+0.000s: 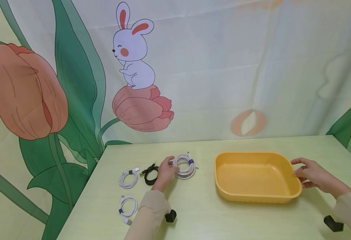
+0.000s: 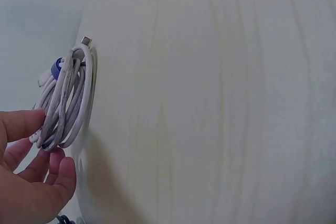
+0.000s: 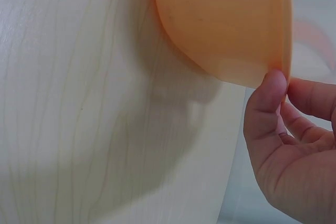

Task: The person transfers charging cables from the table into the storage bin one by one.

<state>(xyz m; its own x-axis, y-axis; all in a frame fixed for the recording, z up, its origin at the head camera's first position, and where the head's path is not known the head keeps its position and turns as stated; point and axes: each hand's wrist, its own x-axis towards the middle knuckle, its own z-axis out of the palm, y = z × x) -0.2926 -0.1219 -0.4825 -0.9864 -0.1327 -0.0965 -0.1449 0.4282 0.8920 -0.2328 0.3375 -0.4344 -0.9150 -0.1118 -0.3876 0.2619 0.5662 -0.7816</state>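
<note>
My left hand [image 1: 165, 171] pinches the coiled white cable [image 1: 185, 166], purple-banded, at frame centre; my right hand [image 1: 308, 174] grips the orange tray [image 1: 295, 193] rim.

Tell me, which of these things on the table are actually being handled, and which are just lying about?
In hand:
- white coiled cable, gripped by the left hand
- yellow tray, its rim touched by the right hand

Lying about:
- black cable
- two more white cables

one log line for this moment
left hand: grips white coiled cable | right hand: holds orange tray rim | tray: empty
</note>
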